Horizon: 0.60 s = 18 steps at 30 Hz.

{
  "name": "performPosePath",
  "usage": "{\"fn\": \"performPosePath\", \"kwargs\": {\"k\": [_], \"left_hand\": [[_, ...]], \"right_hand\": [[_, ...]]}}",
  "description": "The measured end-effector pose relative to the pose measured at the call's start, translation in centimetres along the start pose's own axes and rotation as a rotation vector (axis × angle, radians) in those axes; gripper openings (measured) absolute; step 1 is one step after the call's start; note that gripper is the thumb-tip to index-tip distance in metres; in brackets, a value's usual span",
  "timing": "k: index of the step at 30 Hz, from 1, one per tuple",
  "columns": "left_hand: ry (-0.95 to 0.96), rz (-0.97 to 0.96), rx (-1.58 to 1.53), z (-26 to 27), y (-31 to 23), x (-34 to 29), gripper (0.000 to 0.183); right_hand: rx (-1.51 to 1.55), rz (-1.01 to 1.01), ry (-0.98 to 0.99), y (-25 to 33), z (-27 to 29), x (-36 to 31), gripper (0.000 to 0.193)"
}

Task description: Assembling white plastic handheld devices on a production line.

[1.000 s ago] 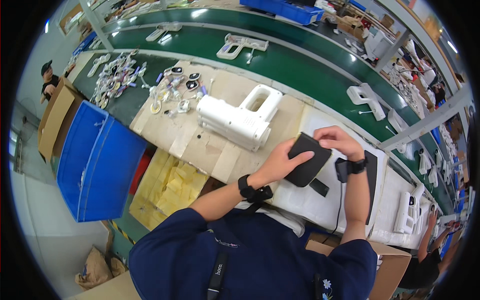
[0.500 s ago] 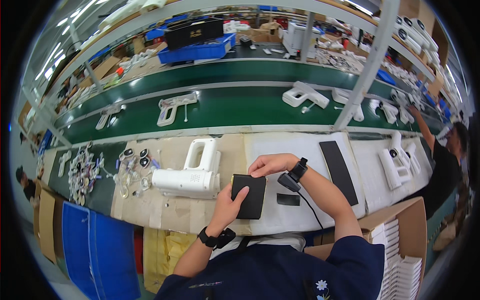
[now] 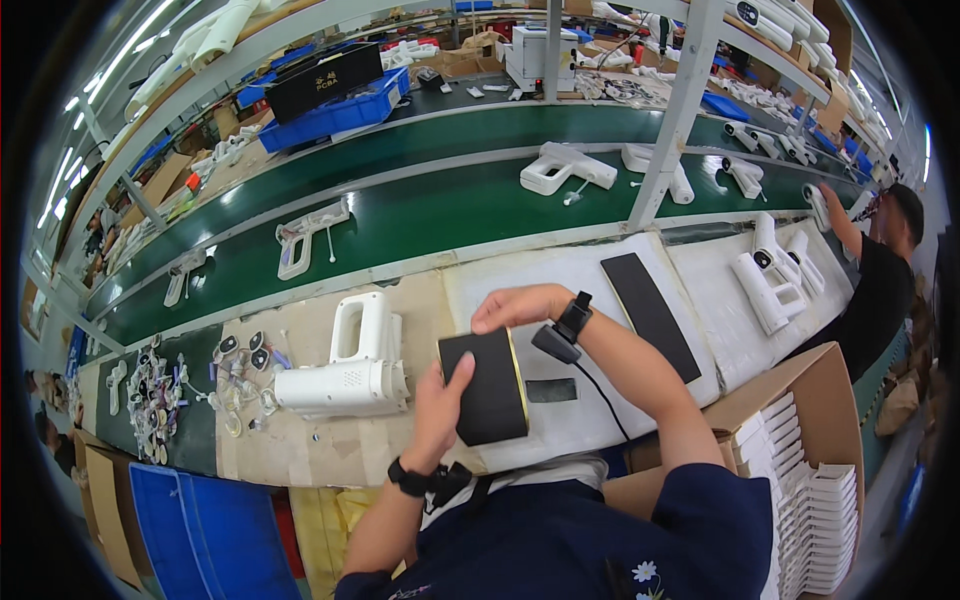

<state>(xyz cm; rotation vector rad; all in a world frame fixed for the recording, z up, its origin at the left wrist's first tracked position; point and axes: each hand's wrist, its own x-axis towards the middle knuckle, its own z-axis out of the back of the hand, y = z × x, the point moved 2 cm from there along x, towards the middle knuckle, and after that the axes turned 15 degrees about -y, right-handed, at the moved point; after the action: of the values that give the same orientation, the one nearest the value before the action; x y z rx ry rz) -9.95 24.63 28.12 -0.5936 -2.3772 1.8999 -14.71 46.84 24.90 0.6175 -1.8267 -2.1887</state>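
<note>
My left hand (image 3: 437,403) grips the left edge of a flat black rectangular pad (image 3: 485,388), thumb on its face. My right hand (image 3: 520,303) rests on the pad's top edge, fingers curled over it. A small black device with a cable (image 3: 553,343) hangs at my right wrist, beside a dark watch. Left of the pad a white gun-shaped device (image 3: 345,372) lies on the cardboard-covered bench. A small black patch (image 3: 551,390) lies on the white mat under my right forearm.
A long black strip (image 3: 650,313) lies on the white mat to the right. More white housings (image 3: 768,280) stand far right, near another person (image 3: 880,270). A green conveyor (image 3: 420,215) carries white shells. Small parts (image 3: 200,375) lie left; an open carton of white trays (image 3: 810,500) sits lower right.
The view has swung so the bench sits squarer before me. The black pad has stayed in both hands; my right hand has shifted onto its top edge.
</note>
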Motion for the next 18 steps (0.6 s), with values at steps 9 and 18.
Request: {"fn": "performPosePath", "kwargs": {"k": [9,18], "left_hand": [[0.096,0.014,0.010,-5.8,1.8,11.4,0.035],[0.315,0.101,0.013,-7.9,3.2,18.7,0.034]], "right_hand": [[0.915,-0.118,-0.427,-8.1,6.9,2.8,0.036],[1.219,-0.057,-0.721,-7.2,7.8,2.3,0.033]]}}
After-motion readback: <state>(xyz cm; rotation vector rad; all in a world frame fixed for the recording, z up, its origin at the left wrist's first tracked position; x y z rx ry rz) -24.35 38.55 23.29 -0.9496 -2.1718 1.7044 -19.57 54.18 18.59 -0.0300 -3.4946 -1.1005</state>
